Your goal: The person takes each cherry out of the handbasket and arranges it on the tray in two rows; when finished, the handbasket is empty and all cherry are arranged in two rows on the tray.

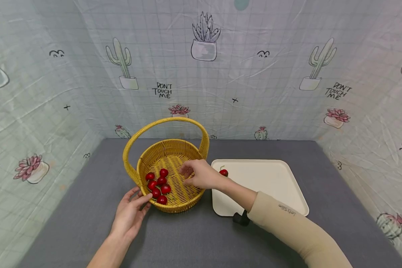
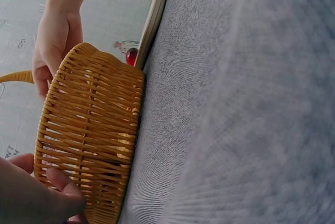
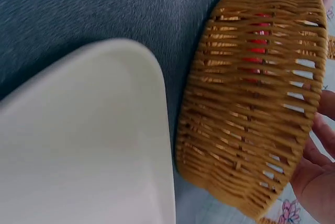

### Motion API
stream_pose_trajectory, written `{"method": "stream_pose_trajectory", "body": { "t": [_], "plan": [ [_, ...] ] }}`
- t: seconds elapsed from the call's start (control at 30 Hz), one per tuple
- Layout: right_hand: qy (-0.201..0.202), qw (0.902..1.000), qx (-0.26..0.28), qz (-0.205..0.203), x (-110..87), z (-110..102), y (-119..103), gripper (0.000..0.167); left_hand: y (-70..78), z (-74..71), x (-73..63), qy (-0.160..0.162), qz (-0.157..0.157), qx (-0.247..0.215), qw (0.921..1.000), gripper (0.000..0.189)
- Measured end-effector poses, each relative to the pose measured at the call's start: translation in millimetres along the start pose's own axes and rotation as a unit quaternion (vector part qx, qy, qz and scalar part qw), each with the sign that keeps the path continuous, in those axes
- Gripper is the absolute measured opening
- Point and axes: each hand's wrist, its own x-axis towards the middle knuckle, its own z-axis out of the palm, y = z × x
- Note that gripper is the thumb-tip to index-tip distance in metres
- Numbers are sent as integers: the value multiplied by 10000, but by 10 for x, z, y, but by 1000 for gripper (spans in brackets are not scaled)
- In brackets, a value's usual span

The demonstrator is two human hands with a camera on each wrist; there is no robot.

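Observation:
A yellow wicker basket (image 1: 177, 206) with a tall arched handle stands on the grey table. Several red cherries (image 1: 162, 181) lie inside it, grouped at its left side. My left hand (image 1: 130, 214) grips the basket's front-left rim, thumb over the edge and fingers against the outer wall. Over the right part of the basket hovers my right hand (image 1: 202, 174), its fingers loosely bent with nothing seen between them. The right wrist view hides part of that hand behind the basket wall (image 3: 246, 93). One more cherry (image 1: 223, 172), with a stem, rests at the left edge of the cream tray (image 1: 264, 175).
The tray lies flat just right of the basket, partly beneath my right forearm. A black wrist-camera piece (image 1: 241, 218) hangs under that wrist, near the tray's front edge. Patterned cloth walls (image 1: 234, 123) close off the back and both sides of the table (image 1: 187, 242).

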Motion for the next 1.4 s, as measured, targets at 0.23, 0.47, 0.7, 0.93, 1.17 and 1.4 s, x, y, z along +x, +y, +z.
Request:
{"method": "stream_pose_trajectory", "body": {
  "t": [0.23,0.47,0.7,0.93,1.17,1.4],
  "plan": [
    [-346,9993,103,47,132,127,-9,28,-17,-9,27,-32,-21,-21,10000,55],
    [-513,9987,9,63,252,253,-65,29,-25,-6,53,-32,-66,-90,9999,55],
    [-624,9980,-108,78,313,396,-80,27,-30,-9,43,45,-101,-128,9999,54],
    [-572,9975,-409,71,369,461,-82,26,-31,4,42,46,-90,-53,9999,52],
    [-646,9949,-754,160,431,525,-89,28,-23,-7,37,38,-88,52,9999,52],
    [-760,9924,-960,80,463,600,-60,27,-22,-7,16,26,-14,226,9997,52]
  ]
}}
